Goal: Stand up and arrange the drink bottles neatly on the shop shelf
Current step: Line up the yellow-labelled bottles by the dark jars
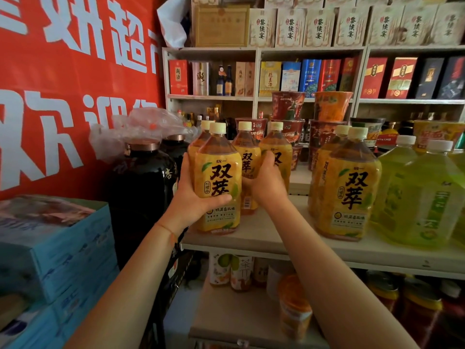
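Both forearms reach up from the bottom edge toward the shelf (276,238). On the left hand (193,195), the fingers curl round the lower front of an upright tea bottle (217,182) standing at the shelf's front left, thumb up its left side. Another bottle stands directly behind it, only its cap and shoulder showing. Right hand (266,180) reaches between 2 rear bottles, its thumb against the right rear bottle (276,152); I cannot tell whether its fingers grip anything, since the back of the hand hides them. Just left of that hand stands the middle rear bottle (247,162). To the right, well apart, 2 big tea bottles (349,187) stand one behind the other, with green bottles (422,195) beside them. Noodle cups (309,114) are stacked behind. Dark jars (143,185) stand left of the shelf.
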